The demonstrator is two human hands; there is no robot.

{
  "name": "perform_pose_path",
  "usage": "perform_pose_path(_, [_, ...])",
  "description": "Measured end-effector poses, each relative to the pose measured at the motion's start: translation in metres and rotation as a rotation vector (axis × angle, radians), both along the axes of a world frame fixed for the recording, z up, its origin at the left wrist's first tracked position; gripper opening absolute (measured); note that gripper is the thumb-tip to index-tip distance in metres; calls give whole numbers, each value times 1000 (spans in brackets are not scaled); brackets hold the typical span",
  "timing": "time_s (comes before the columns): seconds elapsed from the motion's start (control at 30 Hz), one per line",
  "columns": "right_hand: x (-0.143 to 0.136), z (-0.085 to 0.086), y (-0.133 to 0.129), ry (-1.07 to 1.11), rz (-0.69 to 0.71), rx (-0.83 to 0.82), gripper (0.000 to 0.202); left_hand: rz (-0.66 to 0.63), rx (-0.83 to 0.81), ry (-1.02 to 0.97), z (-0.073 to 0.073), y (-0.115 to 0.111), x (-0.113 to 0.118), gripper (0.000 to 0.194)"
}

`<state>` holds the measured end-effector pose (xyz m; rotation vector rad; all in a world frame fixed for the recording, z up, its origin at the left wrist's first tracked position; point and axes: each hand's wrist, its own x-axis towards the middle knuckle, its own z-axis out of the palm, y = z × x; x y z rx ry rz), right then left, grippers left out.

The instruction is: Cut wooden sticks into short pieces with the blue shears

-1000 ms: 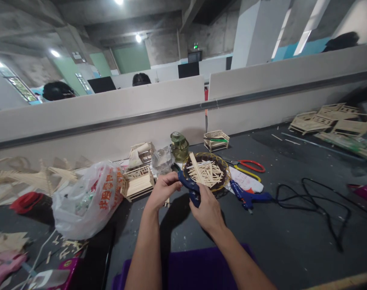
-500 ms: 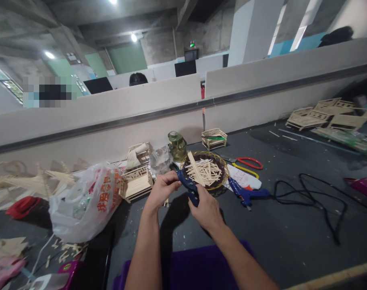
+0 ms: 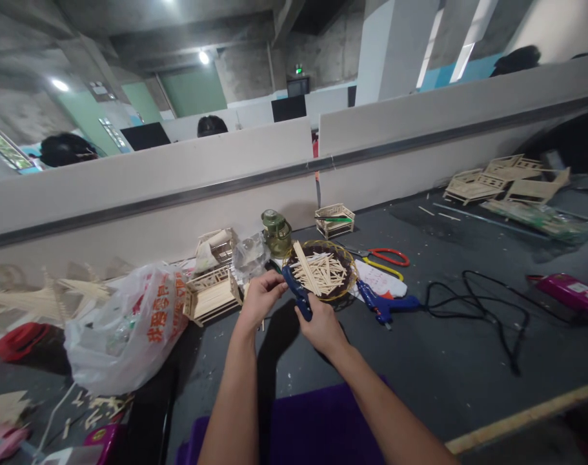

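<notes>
Near the middle of the worktop (image 3: 419,361), the right hand (image 3: 323,326) is closed around a blue tool (image 3: 298,296); the left hand (image 3: 261,298) pinches at its tip, any hold unclear. Just beyond sits a basket (image 3: 353,279) of sticks (image 3: 325,272).

dark grey desk (image 3: 429,368) — pale debris scattered on its surface. white partition (image 3: 216,161) behind, grey rail along it. concrete ceiling (image 3: 168,22) — lamps lit. green wall panel (image 3: 193,89); window (image 3: 6,147) at far left.

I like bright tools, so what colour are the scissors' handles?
One red, one yellow; clearest in the head view.
</notes>
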<state>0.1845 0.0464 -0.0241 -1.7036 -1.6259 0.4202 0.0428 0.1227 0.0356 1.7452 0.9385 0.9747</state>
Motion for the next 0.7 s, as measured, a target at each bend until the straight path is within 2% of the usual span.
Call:
perform_pose_path(0.17, [2,-4,3,54,12,26,8,22,-4,-16,-5,0,4,17])
perform_pose_path(0.3, [4,-5,5,210,-3,56,11,45,-90,-89,-12,0,10,20])
perform_pose_path(0.4, [5,-1,6,539,-11,-4,16,52,-191,-151,-16,0,9,26])
perform_pose_path(0.57, [7,14,1,1410,314,-394,27,35,-297,-235,-16,-1,1,31])
perform_pose_path(0.63, [8,18,0,1567,360,-442,27,40,-316,-251,-16,0,-1,31])
perform_pose_path(0.7, [8,19,-1,1576,354,-425,26,57,-320,-254,-15,0,-2,32])
